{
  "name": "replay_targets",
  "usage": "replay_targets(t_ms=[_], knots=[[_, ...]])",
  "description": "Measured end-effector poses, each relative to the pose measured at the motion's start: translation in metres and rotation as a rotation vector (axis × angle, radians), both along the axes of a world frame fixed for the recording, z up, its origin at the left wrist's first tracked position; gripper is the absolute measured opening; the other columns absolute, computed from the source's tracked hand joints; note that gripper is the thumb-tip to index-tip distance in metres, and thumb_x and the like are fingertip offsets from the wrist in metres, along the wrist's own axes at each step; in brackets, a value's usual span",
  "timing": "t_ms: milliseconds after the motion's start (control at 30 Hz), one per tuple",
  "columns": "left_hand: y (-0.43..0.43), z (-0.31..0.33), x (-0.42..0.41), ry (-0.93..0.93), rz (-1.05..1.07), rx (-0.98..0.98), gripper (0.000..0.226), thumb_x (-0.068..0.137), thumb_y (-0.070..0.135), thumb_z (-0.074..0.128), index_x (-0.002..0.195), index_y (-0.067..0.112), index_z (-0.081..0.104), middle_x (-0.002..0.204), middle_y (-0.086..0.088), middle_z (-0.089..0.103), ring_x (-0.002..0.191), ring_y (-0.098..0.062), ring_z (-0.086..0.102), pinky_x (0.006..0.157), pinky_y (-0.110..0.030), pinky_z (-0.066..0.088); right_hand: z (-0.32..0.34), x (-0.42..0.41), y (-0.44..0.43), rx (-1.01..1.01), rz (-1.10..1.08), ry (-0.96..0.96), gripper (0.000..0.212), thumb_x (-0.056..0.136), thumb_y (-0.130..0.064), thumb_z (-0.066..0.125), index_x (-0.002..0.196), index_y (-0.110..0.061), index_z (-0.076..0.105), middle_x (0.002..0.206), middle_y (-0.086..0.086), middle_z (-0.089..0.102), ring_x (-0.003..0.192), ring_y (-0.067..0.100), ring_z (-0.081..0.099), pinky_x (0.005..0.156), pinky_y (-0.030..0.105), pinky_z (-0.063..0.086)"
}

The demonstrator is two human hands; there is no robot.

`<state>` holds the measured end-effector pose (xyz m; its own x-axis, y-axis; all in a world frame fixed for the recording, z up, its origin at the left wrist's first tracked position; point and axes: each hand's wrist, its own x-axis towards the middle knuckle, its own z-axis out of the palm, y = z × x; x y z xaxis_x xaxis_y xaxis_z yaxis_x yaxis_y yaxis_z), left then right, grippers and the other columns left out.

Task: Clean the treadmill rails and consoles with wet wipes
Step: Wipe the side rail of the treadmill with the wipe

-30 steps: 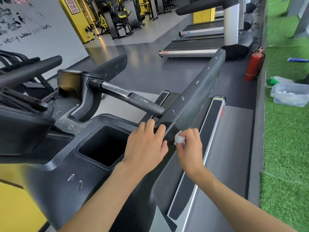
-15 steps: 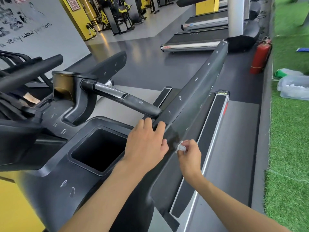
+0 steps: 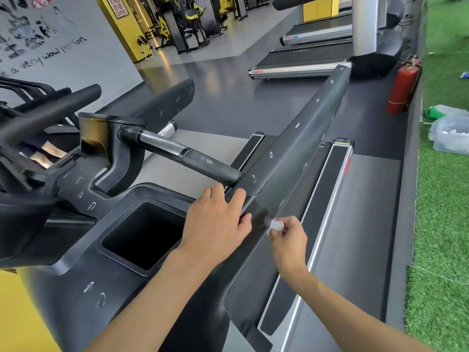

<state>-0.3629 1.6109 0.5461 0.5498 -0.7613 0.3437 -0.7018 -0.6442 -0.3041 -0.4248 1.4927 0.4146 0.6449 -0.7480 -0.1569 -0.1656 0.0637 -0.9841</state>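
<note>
A long black treadmill side rail (image 3: 302,138) runs from the console away to the upper right, dotted with pale smudges. My right hand (image 3: 289,240) pinches a small crumpled white wet wipe (image 3: 276,225) against the outer face of the rail's near end, where a darker damp patch shows. My left hand (image 3: 215,219) rests on top of the rail near the console, fingers straight over its edge. The black console (image 3: 76,262) has a square cup pocket (image 3: 144,235) and a cross handlebar (image 3: 193,158).
The treadmill deck and side strip (image 3: 337,199) lie below the rail on the right. A red fire extinguisher (image 3: 403,85) stands by the green turf (image 3: 444,224), with a clear plastic box (image 3: 449,135) on it. More treadmills (image 3: 297,64) stand beyond.
My right hand with the wipe has slid a little down and toward me along the rail's side. My left hand stays on the rail top. The view has tilted slightly.
</note>
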Motion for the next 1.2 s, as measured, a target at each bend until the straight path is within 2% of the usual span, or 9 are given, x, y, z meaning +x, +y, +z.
replay_targets(t_ms=[100,267,400,567,667,800,967,1067,1200], knots=[[-0.001,0.001,0.000,0.002,0.012,0.006,0.039,0.083,0.046,0.039,0.096,0.014,0.056,0.077,-0.003,0.030,0.064,-0.025,0.044,0.046,-0.030,0.039,0.005,-0.005,0.001,-0.076,0.011,-0.057,0.018,0.093,-0.005,0.055,0.082,-0.019,0.057,0.098,-0.001,0.059,0.086,0.007,0.058,0.068,0.010,0.043],[-0.005,0.004,-0.002,-0.025,0.027,0.040,0.043,0.081,0.047,0.035,0.096,0.014,0.058,0.075,-0.003,0.030,0.061,-0.021,0.037,0.045,-0.029,0.037,0.019,-0.012,0.003,-0.196,0.029,-0.162,0.020,0.091,-0.003,0.057,0.079,-0.018,0.062,0.100,-0.005,0.055,0.091,-0.001,0.056,0.075,0.009,0.045],[-0.010,0.005,0.000,-0.036,0.043,0.053,0.042,0.080,0.047,0.036,0.094,0.013,0.058,0.074,-0.004,0.028,0.061,-0.021,0.031,0.046,-0.027,0.032,0.023,-0.014,0.004,-0.253,0.037,-0.204,0.024,0.092,-0.002,0.060,0.079,-0.022,0.063,0.098,-0.007,0.054,0.094,0.000,0.056,0.078,0.020,0.049],[-0.008,0.003,0.000,-0.025,0.043,0.037,0.042,0.082,0.047,0.035,0.095,0.013,0.056,0.074,-0.004,0.030,0.060,-0.021,0.035,0.044,-0.029,0.043,0.037,-0.016,0.002,-0.345,0.076,-0.345,0.026,0.082,0.014,0.065,0.085,-0.012,0.070,0.090,-0.004,0.053,0.090,-0.001,0.055,0.078,0.009,0.044],[-0.008,0.003,0.000,-0.032,0.043,0.036,0.043,0.083,0.048,0.035,0.095,0.013,0.057,0.075,-0.004,0.030,0.060,-0.021,0.037,0.045,-0.029,0.045,0.047,-0.011,-0.002,-0.304,0.077,-0.377,0.026,0.083,0.014,0.064,0.086,-0.011,0.071,0.091,-0.007,0.052,0.093,0.003,0.056,0.078,0.012,0.046],[-0.007,0.003,-0.001,-0.021,0.060,0.046,0.045,0.083,0.049,0.035,0.098,0.014,0.058,0.076,-0.004,0.031,0.060,-0.023,0.047,0.045,-0.031,0.047,0.051,-0.009,-0.006,-0.383,0.158,-0.389,0.018,0.085,0.009,0.065,0.087,-0.008,0.071,0.091,-0.009,0.053,0.091,0.009,0.057,0.073,0.017,0.048],[-0.008,0.004,-0.002,-0.048,0.059,0.041,0.041,0.083,0.049,0.036,0.095,0.015,0.056,0.075,-0.003,0.030,0.061,-0.020,0.034,0.046,-0.027,0.035,0.059,-0.007,-0.008,-0.607,0.164,-0.346,0.016,0.090,0.001,0.063,0.097,-0.011,0.072,0.096,-0.005,0.052,0.086,0.008,0.053,0.071,0.010,0.041],[-0.008,0.004,-0.002,-0.048,0.056,0.041,0.039,0.081,0.048,0.038,0.092,0.014,0.055,0.074,-0.003,0.028,0.061,-0.021,0.032,0.047,-0.026,0.030,0.065,-0.004,-0.011,-0.543,0.161,-0.297,0.018,0.091,0.001,0.060,0.090,-0.013,0.071,0.094,-0.006,0.050,0.086,0.007,0.053,0.071,0.009,0.040],[-0.007,0.004,-0.003,-0.053,0.050,0.036,0.037,0.080,0.048,0.041,0.089,0.014,0.054,0.075,-0.002,0.027,0.062,-0.020,0.031,0.048,-0.027,0.027,0.065,-0.002,-0.010,-0.676,0.165,-0.359,0.018,0.088,0.004,0.058,0.091,-0.010,0.070,0.095,-0.001,0.052,0.084,0.006,0.051,0.071,0.010,0.041]])
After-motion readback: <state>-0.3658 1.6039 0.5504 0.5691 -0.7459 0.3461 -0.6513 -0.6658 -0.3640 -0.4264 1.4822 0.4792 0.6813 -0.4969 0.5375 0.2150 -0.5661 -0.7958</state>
